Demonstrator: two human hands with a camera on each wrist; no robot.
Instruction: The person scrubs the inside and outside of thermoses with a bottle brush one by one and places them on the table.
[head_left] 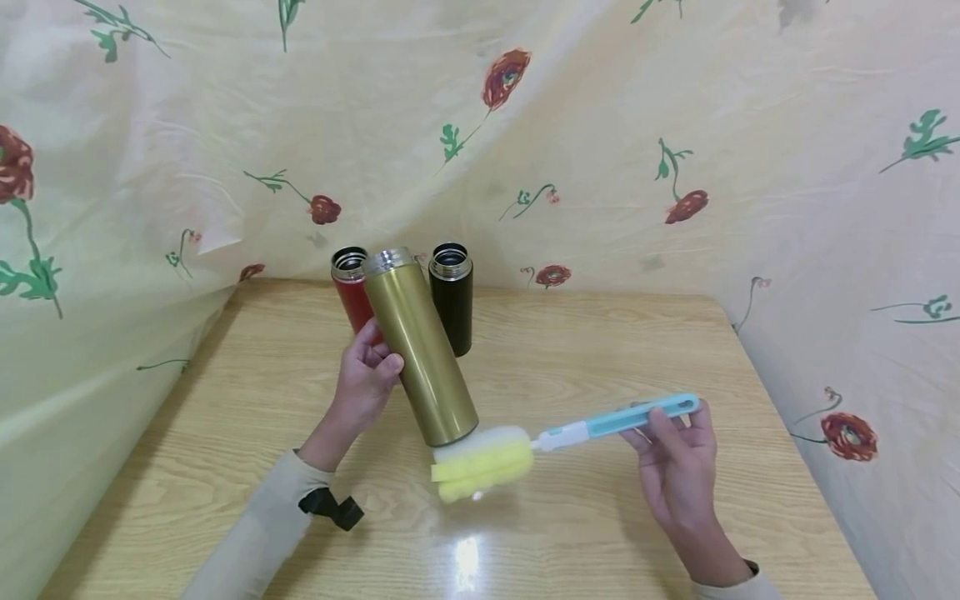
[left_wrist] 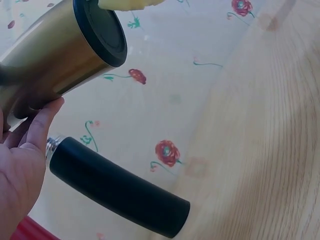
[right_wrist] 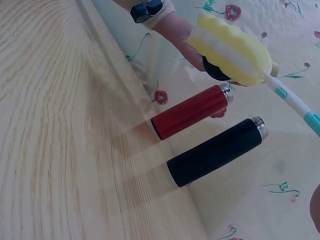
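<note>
My left hand (head_left: 366,379) grips a gold thermos flask (head_left: 423,354) around its side, tilted above the table, its steel-rimmed mouth at the upper left and its dark base at the lower right. In the left wrist view the base faces the camera. My right hand (head_left: 681,467) holds a bottle brush (head_left: 600,422) by its blue and white handle. The yellow and white sponge head (head_left: 487,462) points left, close under the flask's base; whether they touch I cannot tell. Only the edge of my right hand shows in the right wrist view.
Behind the gold flask, a red flask (right_wrist: 192,111) and a black flask (right_wrist: 217,152) stand upright without lids near the back of the wooden table (head_left: 585,350). The red one is partly hidden in the head view. A flowered cloth (head_left: 600,125) hangs behind and at both sides.
</note>
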